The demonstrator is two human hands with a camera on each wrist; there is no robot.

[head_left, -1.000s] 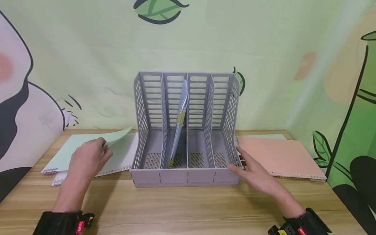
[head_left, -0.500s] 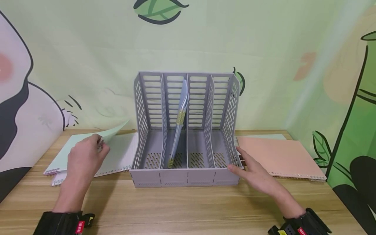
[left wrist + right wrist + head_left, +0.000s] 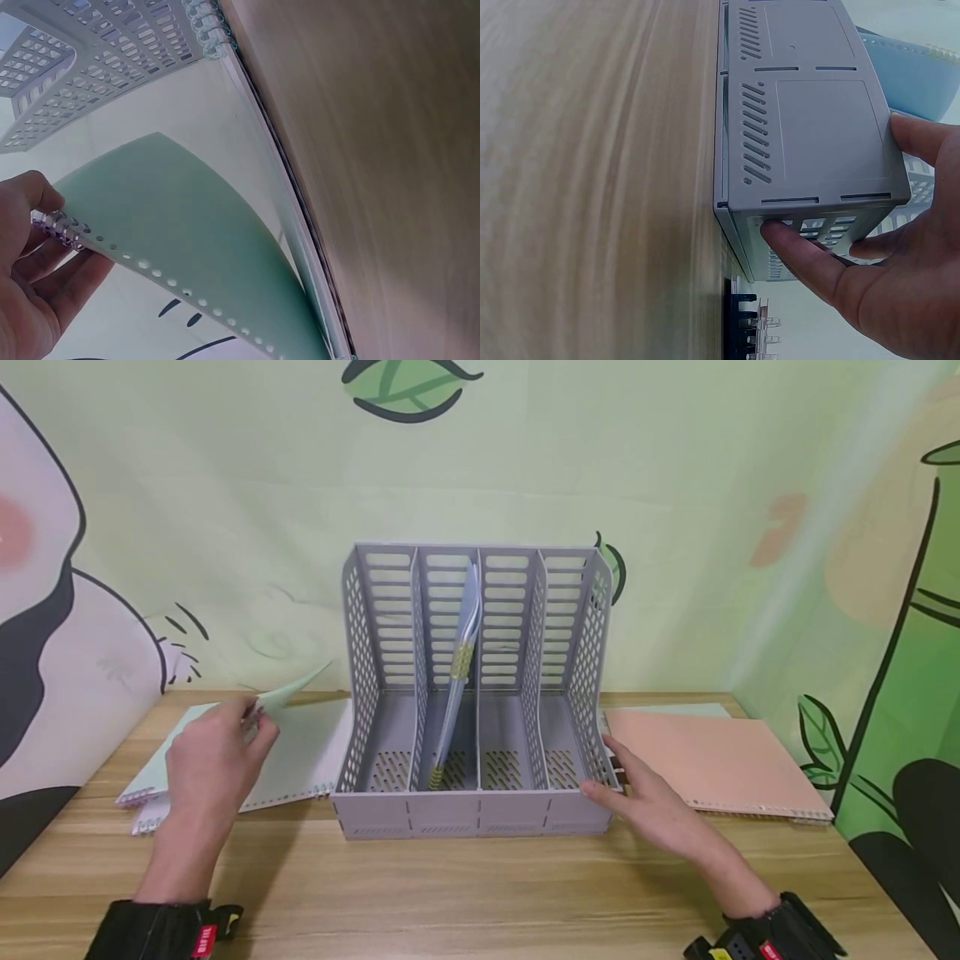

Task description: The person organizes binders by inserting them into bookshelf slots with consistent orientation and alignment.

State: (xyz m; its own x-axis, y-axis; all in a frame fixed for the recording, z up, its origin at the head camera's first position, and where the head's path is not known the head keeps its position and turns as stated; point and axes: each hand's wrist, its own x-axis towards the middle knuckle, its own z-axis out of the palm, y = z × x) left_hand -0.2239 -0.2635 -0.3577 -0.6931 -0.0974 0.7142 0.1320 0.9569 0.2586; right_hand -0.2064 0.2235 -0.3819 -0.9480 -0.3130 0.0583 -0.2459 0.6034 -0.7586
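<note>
In the head view my left hand (image 3: 217, 760) pinches a green spiral notebook (image 3: 285, 695) at its bound edge. The left wrist view shows the thumb and fingers at the coil, with the green cover (image 3: 172, 195) raised and bent. Most of that notebook is behind the hand in the head view. My right hand (image 3: 652, 797) holds the front right corner of a grey four-slot file rack (image 3: 442, 814). Its thumb lies on the front rim and its fingers are against the perforated side, as the right wrist view shows. A blue notebook (image 3: 452, 702) leans in the rack's second slot from the left.
A pale notebook (image 3: 311, 752) lies on the wooden table (image 3: 450, 893), under the green one and left of the rack. Right of the rack lies a pink spiral notebook (image 3: 705, 756), with a pale blue-green one (image 3: 708, 708) behind it. A printed curtain (image 3: 675, 460) hangs behind.
My left hand has shifted slightly left and rotated, lifting the green notebook's right end higher and tilting it more edge-on. My right hand and the rack have stayed still.
</note>
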